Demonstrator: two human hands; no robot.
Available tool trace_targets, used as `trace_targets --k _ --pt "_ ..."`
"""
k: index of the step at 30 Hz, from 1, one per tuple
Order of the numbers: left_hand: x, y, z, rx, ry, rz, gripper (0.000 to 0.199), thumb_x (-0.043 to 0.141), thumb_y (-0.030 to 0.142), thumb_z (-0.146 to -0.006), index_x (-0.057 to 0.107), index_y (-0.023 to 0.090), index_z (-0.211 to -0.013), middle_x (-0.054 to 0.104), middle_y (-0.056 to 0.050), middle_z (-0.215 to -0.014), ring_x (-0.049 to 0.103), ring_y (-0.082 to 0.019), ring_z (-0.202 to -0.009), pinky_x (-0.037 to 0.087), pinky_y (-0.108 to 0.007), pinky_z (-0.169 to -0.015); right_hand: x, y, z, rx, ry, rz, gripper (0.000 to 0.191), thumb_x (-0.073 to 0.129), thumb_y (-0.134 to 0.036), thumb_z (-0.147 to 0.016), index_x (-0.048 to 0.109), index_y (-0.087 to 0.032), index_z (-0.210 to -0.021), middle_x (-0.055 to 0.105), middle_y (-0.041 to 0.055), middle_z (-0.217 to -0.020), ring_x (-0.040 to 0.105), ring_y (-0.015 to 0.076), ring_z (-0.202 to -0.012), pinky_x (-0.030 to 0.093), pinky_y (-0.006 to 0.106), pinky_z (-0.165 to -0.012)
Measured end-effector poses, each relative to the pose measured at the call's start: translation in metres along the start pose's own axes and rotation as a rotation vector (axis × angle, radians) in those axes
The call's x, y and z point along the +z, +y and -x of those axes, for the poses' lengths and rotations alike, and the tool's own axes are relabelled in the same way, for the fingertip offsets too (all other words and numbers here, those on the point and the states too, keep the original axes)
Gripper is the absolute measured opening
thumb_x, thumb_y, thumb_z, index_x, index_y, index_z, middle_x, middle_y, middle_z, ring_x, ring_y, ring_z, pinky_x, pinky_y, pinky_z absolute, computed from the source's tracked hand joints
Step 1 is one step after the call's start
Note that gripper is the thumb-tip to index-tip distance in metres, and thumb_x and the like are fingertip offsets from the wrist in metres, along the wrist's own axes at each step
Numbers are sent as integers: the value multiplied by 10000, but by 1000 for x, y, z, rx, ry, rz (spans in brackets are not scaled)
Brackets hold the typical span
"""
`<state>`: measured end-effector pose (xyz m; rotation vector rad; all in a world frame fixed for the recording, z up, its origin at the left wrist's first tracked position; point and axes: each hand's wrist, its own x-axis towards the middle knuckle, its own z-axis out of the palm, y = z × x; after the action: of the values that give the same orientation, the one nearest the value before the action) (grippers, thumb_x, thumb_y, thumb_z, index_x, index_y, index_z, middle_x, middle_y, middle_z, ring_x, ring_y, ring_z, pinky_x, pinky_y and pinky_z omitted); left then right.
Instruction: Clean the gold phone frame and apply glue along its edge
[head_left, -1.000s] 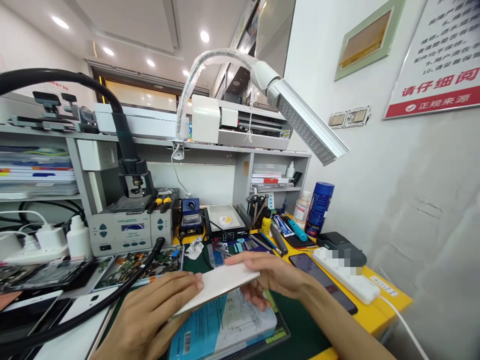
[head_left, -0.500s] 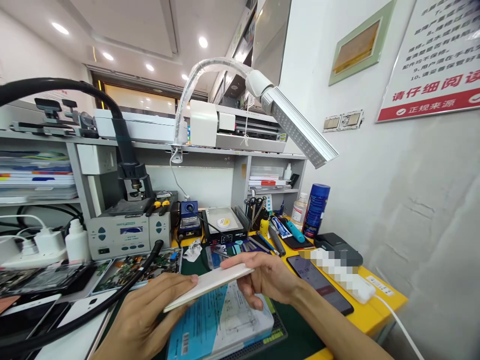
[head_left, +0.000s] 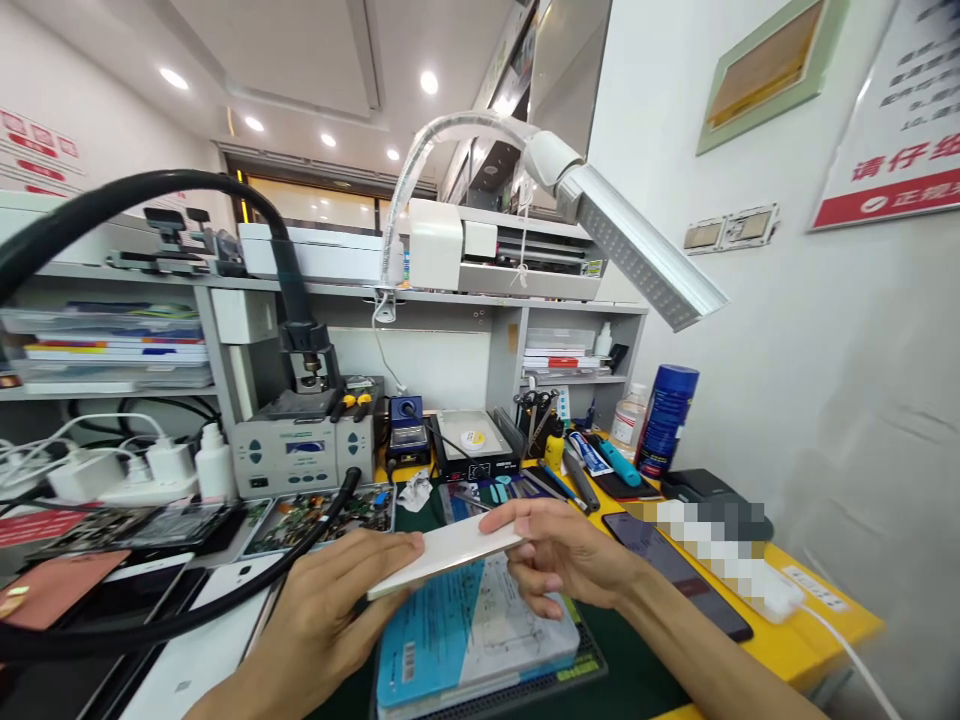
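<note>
Between my two hands is a thin white phone-sized slab (head_left: 450,556), tilted, with its narrow edge towards me. My left hand (head_left: 322,610) grips its near left end, fingers on top and thumb beneath. The far right end is pinched by my right hand (head_left: 574,555), its index finger along the top and its lower fingers curled below. What the slab's underside looks like is hidden. Below it, a blue and white box (head_left: 442,650) lies on a dark mat (head_left: 630,665).
A black flexible arm (head_left: 259,590) crosses the left side over phones and a tray of circuit boards (head_left: 300,520). Behind stand a grey control unit (head_left: 304,460) and a soldering station (head_left: 407,435). At right lie a dark phone (head_left: 675,575) and a white power strip (head_left: 772,590). A lamp (head_left: 645,245) hangs above.
The view has turned left, so everything sits further right in the picture. The slab is tipped slightly, showing more of its upper face; both hands keep their grip.
</note>
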<state>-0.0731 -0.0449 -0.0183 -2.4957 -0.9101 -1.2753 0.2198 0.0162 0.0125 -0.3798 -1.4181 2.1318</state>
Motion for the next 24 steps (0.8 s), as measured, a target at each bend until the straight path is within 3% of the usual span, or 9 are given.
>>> trace_targets --k 3,10,16,24 --pt "-1 5 -6 2 55 62 309 631 123 -965 669 233 -1251 784 -81 -1122 742 -206 -955 608 -321 -827 -1 1 0 5 2 -23 242 663 -234 -936 711 -130 -1149 444 -59 -684 374 51 -443 455 209 -416" --pt "1 12 -12 9 127 71 301 679 167 -944 650 204 -1241 786 -104 -1055 731 -208 -920 620 -335 -782 1 -1 -1 76 109 -101 289 625 -177 -855 740 -140 -1117 428 -60 -664 279 47 -415 411 178 -364" --pt "-1 17 -13 27 100 89 399 615 98 -940 607 204 -1325 766 -121 -1155 710 -229 -1031 610 -393 -888 -6 -7 -2 104 185 -125 291 607 -151 -815 755 -124 -1063 382 -75 -615 203 44 -389 363 159 -339" --pt "-2 16 -8 12 38 128 436 555 45 -963 577 205 -1368 752 -108 -1189 691 -207 -1040 598 -357 -896 -10 -10 -4 170 217 -166 308 574 -135 -793 768 -103 -1030 380 -76 -569 185 52 -375 359 170 -332"
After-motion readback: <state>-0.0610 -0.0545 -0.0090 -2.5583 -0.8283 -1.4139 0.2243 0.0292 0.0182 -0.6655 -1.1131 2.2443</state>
